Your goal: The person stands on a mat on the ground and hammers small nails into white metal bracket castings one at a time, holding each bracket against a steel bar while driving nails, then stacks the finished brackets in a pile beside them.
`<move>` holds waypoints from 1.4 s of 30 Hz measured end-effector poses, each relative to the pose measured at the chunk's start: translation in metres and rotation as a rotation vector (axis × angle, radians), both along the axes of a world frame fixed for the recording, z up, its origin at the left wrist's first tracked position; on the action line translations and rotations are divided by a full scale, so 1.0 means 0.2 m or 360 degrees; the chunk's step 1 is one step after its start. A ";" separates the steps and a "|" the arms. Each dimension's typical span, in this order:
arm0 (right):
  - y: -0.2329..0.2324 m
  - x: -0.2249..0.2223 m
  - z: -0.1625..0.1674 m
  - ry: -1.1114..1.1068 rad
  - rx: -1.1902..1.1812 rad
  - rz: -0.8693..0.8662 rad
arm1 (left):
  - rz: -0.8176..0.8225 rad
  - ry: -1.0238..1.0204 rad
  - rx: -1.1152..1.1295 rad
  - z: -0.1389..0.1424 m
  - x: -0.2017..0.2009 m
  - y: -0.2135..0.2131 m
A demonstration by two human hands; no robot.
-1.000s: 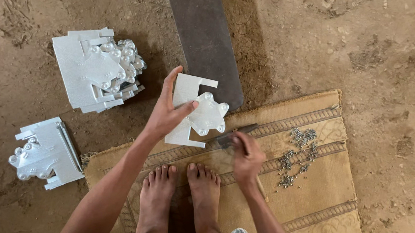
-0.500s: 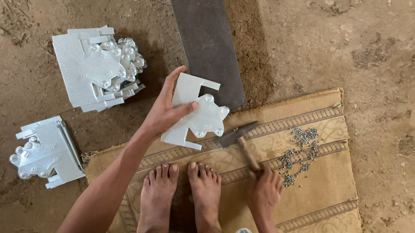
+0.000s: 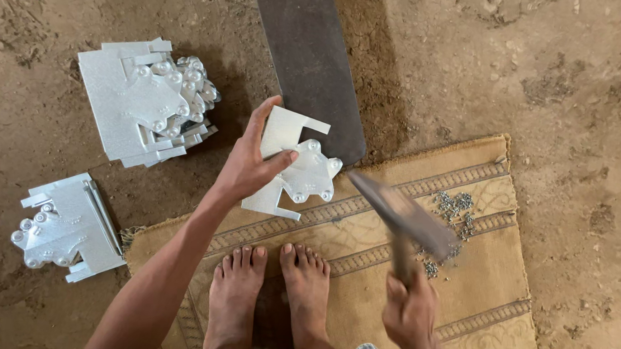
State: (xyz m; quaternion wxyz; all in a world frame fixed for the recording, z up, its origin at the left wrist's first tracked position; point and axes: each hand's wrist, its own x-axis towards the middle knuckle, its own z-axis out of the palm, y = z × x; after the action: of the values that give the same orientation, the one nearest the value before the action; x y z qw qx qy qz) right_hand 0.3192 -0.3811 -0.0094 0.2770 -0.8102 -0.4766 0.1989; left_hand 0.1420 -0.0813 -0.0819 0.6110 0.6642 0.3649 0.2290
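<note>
Your left hand (image 3: 247, 169) pins a white metal plate (image 3: 293, 166) against the lower end of the dark steel bar (image 3: 309, 59), its grip pinching the plate, thumb on top and fingers spread along the plate's left edge. The plate carries a lobed silvery piece with round studs on its right half, and it lies partly on the bar's end and partly over the upper left edge of the woven mat (image 3: 405, 274). Your right hand (image 3: 410, 313) is below and to the right of the bar, its grip pressed together around the handle of a hammer (image 3: 401, 212), whose head is blurred and points up toward the bar's lower end, close to the plate but apart from it. A scatter of small rivets (image 3: 454, 203) lies on the mat, right of the hammer. Your bare feet (image 3: 271, 294) stand on the mat below the bar. Left of the bar, on the dirt floor, sits a stack of plates (image 3: 142, 99), and farther down-left a smaller pile (image 3: 63, 224).
</note>
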 end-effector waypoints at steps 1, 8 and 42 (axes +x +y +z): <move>0.01 0.01 -0.01 -0.0244 -0.0345 0.0048 | 0.0001 0.0003 0.0014 0.00 0.00 0.00; -0.08 0.01 0.21 -0.0154 0.0553 -0.0476 | 0.0015 0.0017 -0.0108 -0.02 0.00 0.00; 0.08 0.48 -0.45 0.0006 0.0121 -0.0899 | -0.0139 0.0096 -0.0148 0.02 0.08 -0.10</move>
State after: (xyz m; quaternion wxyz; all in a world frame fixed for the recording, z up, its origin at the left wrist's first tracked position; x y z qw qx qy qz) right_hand 0.4145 -0.3647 -0.1003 0.3526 -0.8996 -0.2385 0.0973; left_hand 0.1579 -0.1020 -0.0786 0.6394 0.6569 0.3640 0.1648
